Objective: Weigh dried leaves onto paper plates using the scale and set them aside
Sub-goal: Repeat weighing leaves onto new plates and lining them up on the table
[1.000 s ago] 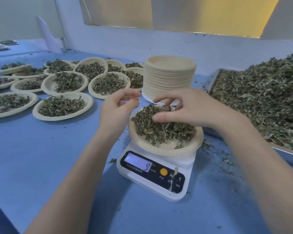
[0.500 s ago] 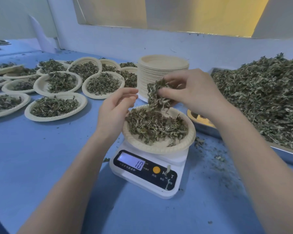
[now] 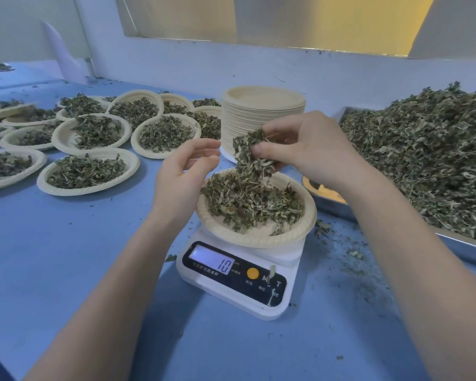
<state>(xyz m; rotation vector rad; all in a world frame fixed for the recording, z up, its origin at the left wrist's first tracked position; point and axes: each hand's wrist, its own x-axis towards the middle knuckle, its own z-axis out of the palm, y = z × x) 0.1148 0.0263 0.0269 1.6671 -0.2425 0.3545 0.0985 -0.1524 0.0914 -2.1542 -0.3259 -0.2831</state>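
Observation:
A white digital scale [image 3: 239,281] stands on the blue table and its display reads 10. On it sits a paper plate [image 3: 261,237] holding a heap of dried leaves [image 3: 248,202]. My right hand [image 3: 305,147] pinches a tuft of dried leaves [image 3: 249,155] just above the plate's far side, with strands hanging down to the heap. My left hand [image 3: 182,174] hovers at the plate's left rim, fingers loosely curled and holding nothing.
A metal tray [image 3: 451,243] piled with dried leaves [image 3: 429,160] fills the right side. A tall stack of unused paper plates [image 3: 261,111] stands behind the scale. Several filled plates [image 3: 88,174] cover the table's left. Leaf crumbs [image 3: 352,257] lie right of the scale.
My right hand has lifted a tuft of leaves off the heap. The display went from 9 to 10. My left hand stays beside the plate.

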